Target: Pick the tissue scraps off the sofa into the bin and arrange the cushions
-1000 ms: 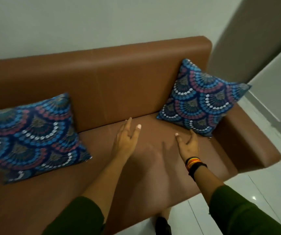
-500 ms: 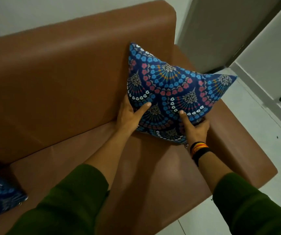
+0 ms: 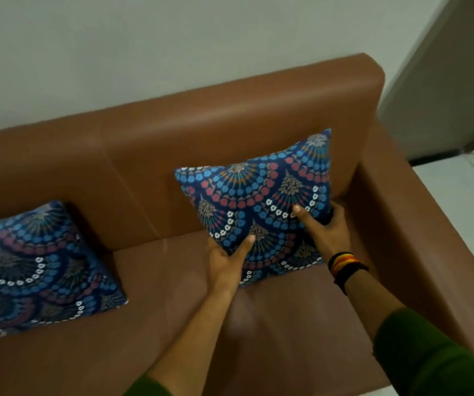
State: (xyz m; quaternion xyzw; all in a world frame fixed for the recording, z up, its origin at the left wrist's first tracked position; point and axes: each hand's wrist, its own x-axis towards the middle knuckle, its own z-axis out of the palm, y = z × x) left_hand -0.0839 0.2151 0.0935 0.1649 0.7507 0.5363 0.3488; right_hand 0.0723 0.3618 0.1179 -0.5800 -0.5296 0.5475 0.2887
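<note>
A blue patterned cushion (image 3: 261, 195) stands against the backrest at the right end of the brown sofa (image 3: 144, 155). My left hand (image 3: 227, 261) grips its lower left edge, thumb across the front. My right hand (image 3: 324, 230) holds its lower right side next to the armrest, with coloured bands on the wrist. A second matching cushion (image 3: 38, 267) leans on the backrest at the left end of the seat. No tissue scraps or bin are in view.
The sofa's right armrest (image 3: 419, 230) runs close beside my right hand. A pale wall rises behind the backrest. Light floor tiles (image 3: 464, 195) and a grey door or panel (image 3: 441, 81) lie to the right.
Both hands took hold of the right cushion and turned it from a diamond tilt to nearly square against the backrest. The view swung left, so the left cushion shows again.
</note>
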